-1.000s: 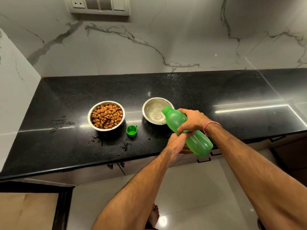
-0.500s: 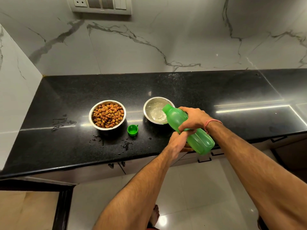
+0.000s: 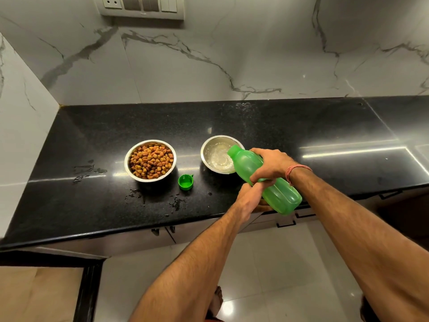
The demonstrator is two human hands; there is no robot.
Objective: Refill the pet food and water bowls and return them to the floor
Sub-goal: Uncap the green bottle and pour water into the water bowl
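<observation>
Counts: two steel bowls, one bottle, one loose cap, two hands, all on or over a black speckled counter [image 3: 301, 126].

Food bowl [image 3: 150, 160] sits on the counter to the left, heaped with brown kibble [image 3: 151, 161]. Water bowl [image 3: 219, 155] stands well apart to its right, upright, with a shallow, rippled pool of water [image 3: 217, 156] inside. Green cap [image 3: 185, 181] lies open side up on the counter between the two bowls, nearer the front edge.

Green translucent bottle [image 3: 267, 182] is tipped steeply, uncapped mouth down over the right rim of the water bowl, base raised out past the counter edge. Right hand [image 3: 270, 164] grips it from above around the middle, fingers curled over the body. Left hand [image 3: 251, 198] holds it from below, fingers wrapped under and partly hidden — how far they close cannot be told fully, but they are on the bottle. A red thread band [image 3: 296, 171] circles the right wrist.

Writing: none readable on bottle, cap or bowls. The switch panel [image 3: 141, 6] on the marble wall shows a socket and rockers, no legible marks.

Small wet patches and dark crumbs [image 3: 177, 202] lie on the counter in front of the food bowl and to its left. A bare foot [image 3: 216, 300] shows on the pale tiled floor below.

Against the frame half a second back — bottle, both hands, bowls and cap sit in the same arrangement; no shift I can make out beyond a slight change of camera angle.
</observation>
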